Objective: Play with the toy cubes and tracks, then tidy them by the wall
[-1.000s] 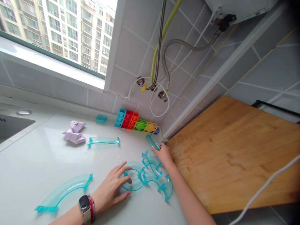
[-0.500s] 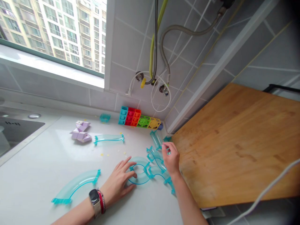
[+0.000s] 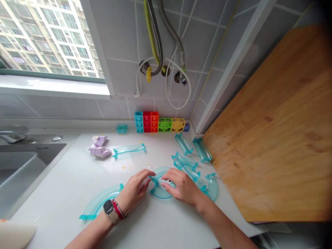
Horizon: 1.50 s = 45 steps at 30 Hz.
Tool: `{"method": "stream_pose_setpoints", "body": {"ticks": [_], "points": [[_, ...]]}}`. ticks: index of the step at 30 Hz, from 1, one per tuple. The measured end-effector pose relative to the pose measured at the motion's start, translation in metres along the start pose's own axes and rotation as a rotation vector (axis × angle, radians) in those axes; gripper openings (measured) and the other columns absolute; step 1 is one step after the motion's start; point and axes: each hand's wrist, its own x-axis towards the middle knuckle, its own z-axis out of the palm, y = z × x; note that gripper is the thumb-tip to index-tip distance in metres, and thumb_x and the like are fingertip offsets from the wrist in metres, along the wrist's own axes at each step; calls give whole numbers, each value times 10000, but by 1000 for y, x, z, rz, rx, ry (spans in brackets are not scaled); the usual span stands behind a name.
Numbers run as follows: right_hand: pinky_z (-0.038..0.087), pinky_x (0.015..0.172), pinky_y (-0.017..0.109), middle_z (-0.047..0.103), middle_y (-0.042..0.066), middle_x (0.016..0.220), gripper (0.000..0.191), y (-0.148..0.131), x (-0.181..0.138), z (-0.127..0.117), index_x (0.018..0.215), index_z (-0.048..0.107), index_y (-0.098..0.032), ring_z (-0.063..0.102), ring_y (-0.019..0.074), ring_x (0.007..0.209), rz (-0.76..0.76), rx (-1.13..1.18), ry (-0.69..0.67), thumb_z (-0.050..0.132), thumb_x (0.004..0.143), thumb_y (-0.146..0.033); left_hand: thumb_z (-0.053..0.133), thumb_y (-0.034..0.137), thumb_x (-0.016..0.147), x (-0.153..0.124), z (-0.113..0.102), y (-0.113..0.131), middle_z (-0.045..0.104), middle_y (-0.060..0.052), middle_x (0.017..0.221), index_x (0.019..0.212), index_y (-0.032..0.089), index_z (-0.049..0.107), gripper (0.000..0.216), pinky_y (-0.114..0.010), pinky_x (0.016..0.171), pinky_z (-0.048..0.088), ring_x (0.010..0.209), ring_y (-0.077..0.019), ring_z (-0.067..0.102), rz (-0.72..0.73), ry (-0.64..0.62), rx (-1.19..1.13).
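White kitchen counter (image 3: 64,180) below a tiled wall.

Track loop (image 3: 158,194), clear teal: lay flat between both hands. Left hand (image 3: 135,192) pinched its left rim with narrowed fingers. Right hand (image 3: 183,188) held its right side, fingers half curled.

Apparently joined: loop, wavy piece (image 3: 186,166) and bend (image 3: 211,185), beyond and right of the right hand.

Loose: long curve (image 3: 100,204) beside the left wrist; strip (image 3: 129,149), short chute (image 3: 183,143) and second short chute (image 3: 202,149) beyond the fingers.

Joints under the right palm were hidden.
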Motion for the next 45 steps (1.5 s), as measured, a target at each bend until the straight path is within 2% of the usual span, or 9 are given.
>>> {"method": "stream_pose_setpoints", "body": {"ticks": [8,16,20,25,29,32,35,41,45], "points": [[527,870,344,704,62,972,133,-1,-1,-6,1069,711,-200,645,220,943,34,-31,-30,686,939,-213,538,94,957,0,3,-6,717,-42,1038,1027,235,678,211,-294,862,542,943,-164,689,66,24,-6],[508,866,344,732,41,930,118,-1,-2,-9,1031,714,-205,644,207,895,36,33,-31,728,922,-247,589,96,951,1,-7,6,699,-62,984,965,209,675,142,-328,843,548,927,-178,675,142,262,-76],[504,890,374,741,52,975,174,0,-3,-7,1059,720,-211,634,227,932,38,26,-64,758,899,-269,598,131,959,2,-10,10,699,-68,955,936,204,678,111,-343,814,561,902,-186,671,142,295,-91],[497,867,404,726,64,941,84,-2,-1,-9,940,737,-233,610,247,944,11,51,-115,675,960,-286,623,220,967,1,-12,17,684,-77,989,931,199,687,76,-336,795,601,927,-192,667,37,289,-209],[478,866,393,716,51,907,126,-7,-1,-15,912,710,-234,614,227,903,46,244,-74,636,985,-306,595,347,998,-1,-15,21,692,-103,1152,1142,203,671,217,-342,851,603,1010,-211,680,-125,316,-422],[477,791,341,698,42,881,205,-11,-5,-20,906,679,-218,624,195,830,182,556,-65,624,992,-395,478,429,1047,-2,-17,19,665,-139,1335,1322,210,619,379,-419,1013,535,1197,-271,645,-140,235,-606],[472,727,310,698,50,863,302,-12,-6,-20,900,646,-199,625,182,790,293,835,-100,620,981,-489,487,534,1019,-2,-15,15,647,-168,1390,1379,204,599,501,-469,1038,516,1269,-329,616,-148,76,-817],[469,751,293,689,49,843,429,-11,-4,-8,853,626,-182,606,164,779,465,1082,-41,676,905,-605,587,518,979,-2,-10,22,691,-190,1330,1316,179,638,481,-437,928,571,1105,-316,719,-289,-160,-1030],[488,723,279,680,36,831,390,-8,-2,-5,842,614,-194,608,161,760,605,1259,7,752,863,-558,659,450,954,-2,-11,26,678,-195,1354,1356,193,601,481,-373,812,608,965,-284,771,-427,-181,-1122]]}}
